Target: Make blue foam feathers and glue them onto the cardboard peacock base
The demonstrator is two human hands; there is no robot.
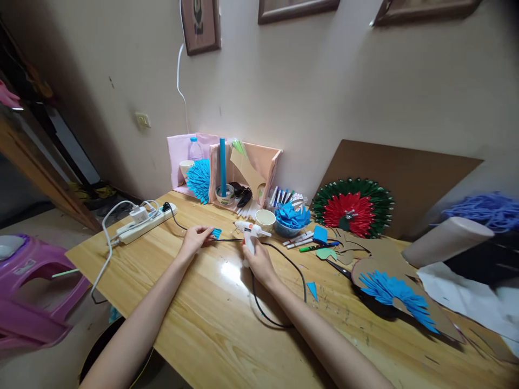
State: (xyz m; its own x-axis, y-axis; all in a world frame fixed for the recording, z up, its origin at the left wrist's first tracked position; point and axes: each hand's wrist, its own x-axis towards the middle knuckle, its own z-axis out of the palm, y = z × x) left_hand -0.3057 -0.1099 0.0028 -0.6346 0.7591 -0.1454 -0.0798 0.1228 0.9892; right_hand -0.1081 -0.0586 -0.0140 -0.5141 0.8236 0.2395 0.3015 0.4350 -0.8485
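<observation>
Two bare hands are seen, left hand (196,236) and right hand (259,261). One white plastic glue gun (249,232), one white power strip (146,222), two white paper cups (265,219), one clear plastic water bottle (195,148), three wall-hung wooden picture frames (200,24) are counted.

The right hand (259,262) grips a glue gun (249,232) (white), the left hand (197,236) pinching blue paper (217,233).

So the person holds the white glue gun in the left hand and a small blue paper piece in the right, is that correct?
Not quite: the hands are swapped. In the head view the right hand holds the white glue gun, and the left hand holds the small blue paper piece.
</observation>
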